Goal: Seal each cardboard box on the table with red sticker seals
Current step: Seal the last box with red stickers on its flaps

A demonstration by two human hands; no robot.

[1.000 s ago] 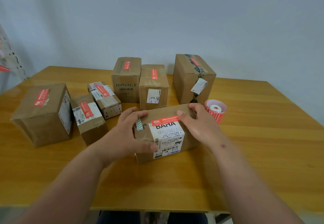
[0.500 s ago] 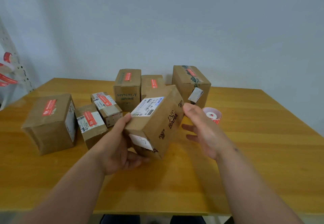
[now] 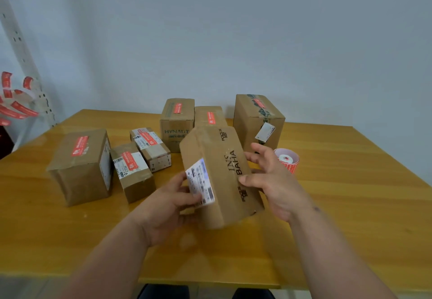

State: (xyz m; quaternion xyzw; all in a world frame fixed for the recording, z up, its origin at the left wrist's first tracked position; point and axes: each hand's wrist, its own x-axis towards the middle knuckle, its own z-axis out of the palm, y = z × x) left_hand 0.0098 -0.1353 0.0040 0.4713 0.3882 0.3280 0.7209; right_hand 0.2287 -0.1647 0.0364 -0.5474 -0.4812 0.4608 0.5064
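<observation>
A brown cardboard box (image 3: 219, 174) printed "BAHA", with a white shipping label on its left face, is held tilted above the table's middle. My left hand (image 3: 170, 207) grips its lower left side over the label. My right hand (image 3: 273, 179) touches its right side with fingers spread. No red seal shows on its visible faces. Behind it a roll of red sticker seals (image 3: 288, 159) stands on the table. Several other boxes carry red seals: a large one (image 3: 80, 165), two small ones (image 3: 132, 172) (image 3: 152, 149), a "HYNAUT" box (image 3: 177, 125), one behind (image 3: 209, 116) and a tall one (image 3: 259, 121).
The wooden table (image 3: 339, 205) has open surface on the right and along the front edge. A white perforated rack post (image 3: 25, 64) with red sticker strips (image 3: 16, 109) hanging off it stands at the far left. A grey wall is behind.
The BAHA box was lifted off the table and turned, so its sealed top face is out of sight. My head has tilted up, and both hands rose with the box.
</observation>
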